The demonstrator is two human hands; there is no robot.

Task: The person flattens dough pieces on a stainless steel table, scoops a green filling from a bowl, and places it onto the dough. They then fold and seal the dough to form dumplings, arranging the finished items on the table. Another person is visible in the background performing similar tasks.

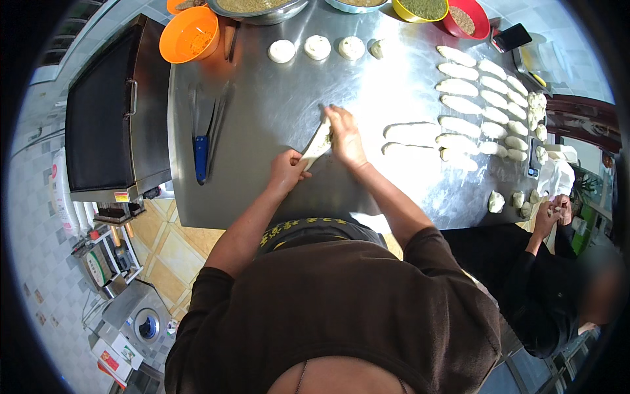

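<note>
A strip of dough (317, 145) with dark flecks of filling is stretched slantwise above the steel table (246, 147). My left hand (288, 172) grips its near end between thumb and fingers. At the far end, my right hand (344, 135) lies along the strip with its fingers over it; whether they grip it is hidden. Several round coiled dough pieces (317, 47) sit in a row beyond my hands. To the right, two long flattened dough strips (411, 132) lie beside rows of dough rolls (457, 103).
An orange bowl (189, 35), a steel basin (261, 10), a yellow bowl (421, 9) and a red bowl (466, 19) line the far edge. A blue-handled tool (201, 157) lies left, beside a dark-topped appliance (103, 108). A co-worker's hands (551, 216) handle dough at the right corner.
</note>
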